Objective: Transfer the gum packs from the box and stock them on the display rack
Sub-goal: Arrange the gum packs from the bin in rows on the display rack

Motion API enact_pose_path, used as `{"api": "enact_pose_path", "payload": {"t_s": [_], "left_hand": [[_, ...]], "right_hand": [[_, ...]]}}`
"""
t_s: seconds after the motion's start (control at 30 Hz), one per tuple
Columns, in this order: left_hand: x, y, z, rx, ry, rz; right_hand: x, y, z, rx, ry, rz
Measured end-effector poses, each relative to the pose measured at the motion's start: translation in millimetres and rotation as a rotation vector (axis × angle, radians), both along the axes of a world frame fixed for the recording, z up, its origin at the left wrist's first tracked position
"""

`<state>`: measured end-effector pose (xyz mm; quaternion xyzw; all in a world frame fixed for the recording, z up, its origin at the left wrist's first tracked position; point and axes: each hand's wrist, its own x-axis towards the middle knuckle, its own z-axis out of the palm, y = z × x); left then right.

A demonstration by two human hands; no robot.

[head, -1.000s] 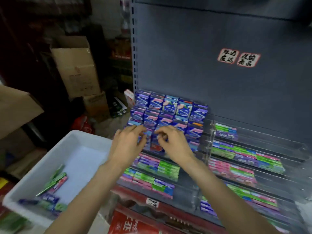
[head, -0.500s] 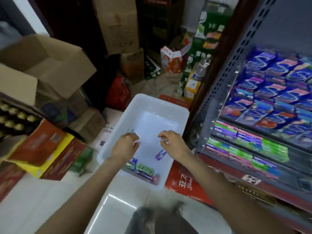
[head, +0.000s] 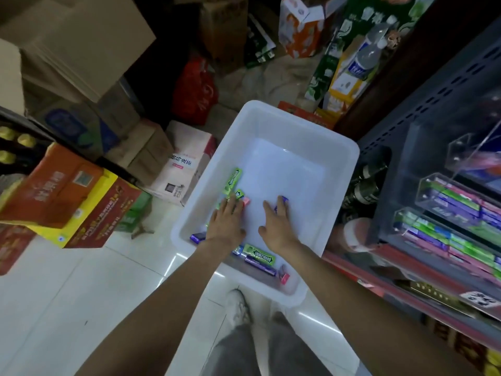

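A white plastic box [head: 339, 169] stands on the floor, with several gum packs loose inside. Both my hands reach down into it. My left hand [head: 226, 222] lies flat with straight fingers over green and pink packs [head: 238, 195] by the left wall. My right hand [head: 276, 222] lies with its fingers spread, the fingertips on a purple pack [head: 282, 202]. A long green pack [head: 233, 180] lies further back. More green and purple packs [head: 259, 257] lie at the near end. The display rack [head: 444, 234] with rows of gum stands at the right.
Cardboard boxes [head: 81, 44] and drink cartons [head: 62, 196] crowd the left and back. A red bag [head: 195, 90] sits behind the box. My shoe [head: 237, 306] and grey trouser leg are just below the box on white floor tiles.
I have turned from the rack down to the box. Both hands left the blue packs on the rack, dropped into the box and now press flat on packs.
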<state>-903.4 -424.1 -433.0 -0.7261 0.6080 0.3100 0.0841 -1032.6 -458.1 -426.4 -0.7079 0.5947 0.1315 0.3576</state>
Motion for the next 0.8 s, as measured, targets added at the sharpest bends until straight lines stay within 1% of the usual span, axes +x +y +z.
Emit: {"api": "enact_pose_path", "payload": {"t_s": [0.1, 0.23, 0.3, 0.37, 0.5, 0.63, 0.73, 0.8], "left_hand": [[-1.8, -5.2, -7.2, -0.101, 0.020, 0.004], [0.8, -14.9, -14.0, -0.241, 0.064, 0.061], [2.7, -18.7, -17.6, -0.267, 0.086, 0.106], [3.5, -22.9, -21.1, -0.259, 0.088, 0.131], [-1.6, -30.6, -23.6, -0.235, 0.048, 0.150], [-12.6, -35.4, -20.6, -0.287, 0.050, 0.250], [-11.6, -41.6, -26.3, -0.234, 0.135, 0.268], [-8.2, -47.0, -25.4, -0.225, 0.250, 0.288]], "right_hand": [[0.0, -11.7, -10.1, -0.116, -0.081, 0.060], [-1.1, -25.3, -14.1, -0.266, -0.151, -0.027], [-0.7, -29.4, -14.6, -0.283, -0.188, -0.112], [-0.6, -31.9, -14.9, -0.261, -0.197, -0.191], [-3.1, -36.0, -14.7, -0.173, -0.102, -0.348], [-0.7, -37.0, -13.6, -0.132, 0.008, -0.332], [3.0, -40.7, -14.8, -0.073, -0.032, -0.367], [5.2, -41.9, -13.5, -0.030, -0.114, -0.399]]}}
